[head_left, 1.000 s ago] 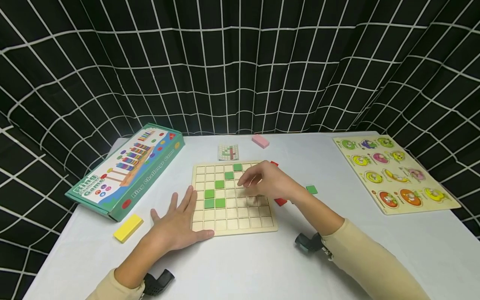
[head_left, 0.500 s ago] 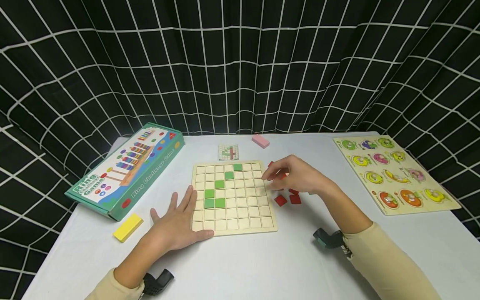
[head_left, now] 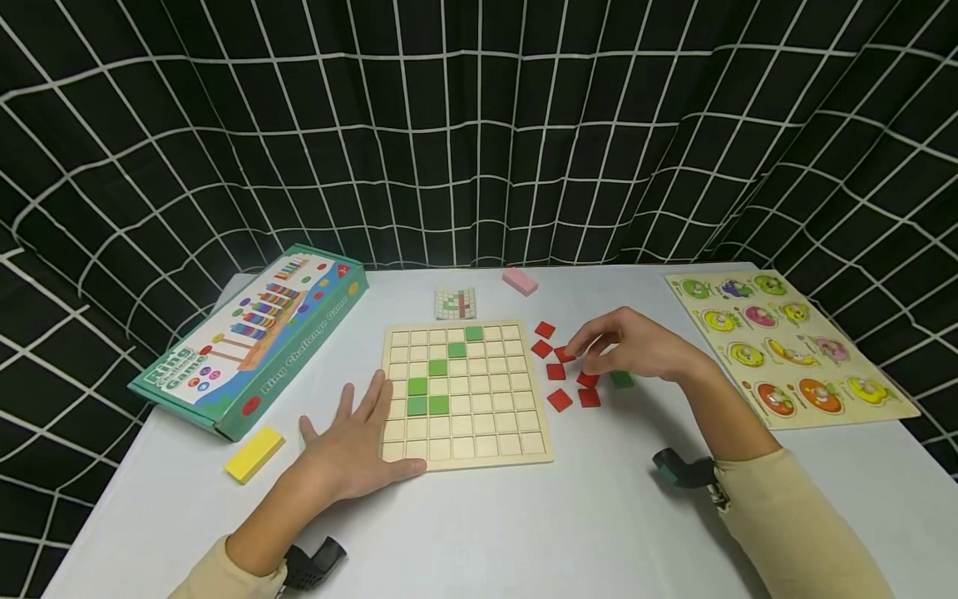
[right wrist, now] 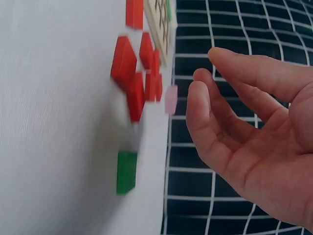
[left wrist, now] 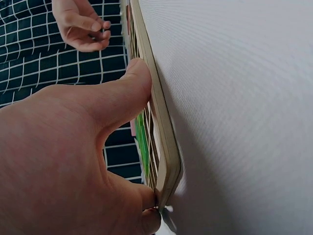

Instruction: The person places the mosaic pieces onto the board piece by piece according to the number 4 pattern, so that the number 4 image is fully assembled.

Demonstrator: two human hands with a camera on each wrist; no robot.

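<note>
I see the white tabletop [head_left: 524, 532] carrying the wooden grid board [head_left: 466, 391] at centre, five green tiles [head_left: 437, 368] seated in it. Left hand [head_left: 352, 449] lies flat on its near-left corner, fingers spread. Right hand [head_left: 636, 345] hovers over loose red tiles [head_left: 560, 400] right of the board, fingers loosely curled, holding nothing. One green tile [head_left: 621, 379] sits just beside it.

The head view looks forward and down from above the white surface [head_left: 524, 516], taking in the whole grid board [head_left: 464, 391]; the left wrist view sits very close behind the left hand [left wrist: 73, 156] at the board's edge. The right wrist view, equally near, looks past the right hand [right wrist: 254, 137] at the red tiles [right wrist: 134, 73], which the head view shares.
</note>
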